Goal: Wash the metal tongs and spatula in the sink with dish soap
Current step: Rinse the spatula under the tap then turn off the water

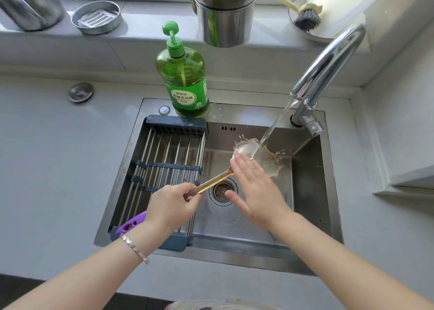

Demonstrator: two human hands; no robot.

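Observation:
My left hand (172, 204) grips the end of a metal spatula's golden handle (215, 181) over the steel sink (310, 192). The spatula's wide blade (249, 149) sits under the running water from the faucet (328, 68), and water splashes off it. My right hand (254, 187) lies flat with straight fingers on the blade, covering part of it. A green dish soap bottle (185, 75) with a pump stands on the sink's back rim. A purple-handled utensil (131, 223) lies on the rack, mostly hidden by my left wrist.
A blue and steel drying rack (164, 169) spans the sink's left half. The drain strainer (222, 191) is in the basin's middle. On the sill stand steel canisters (225, 11), a round steel dish (96, 17) and a dish brush (305, 16). Grey counter (58, 169) lies to the left.

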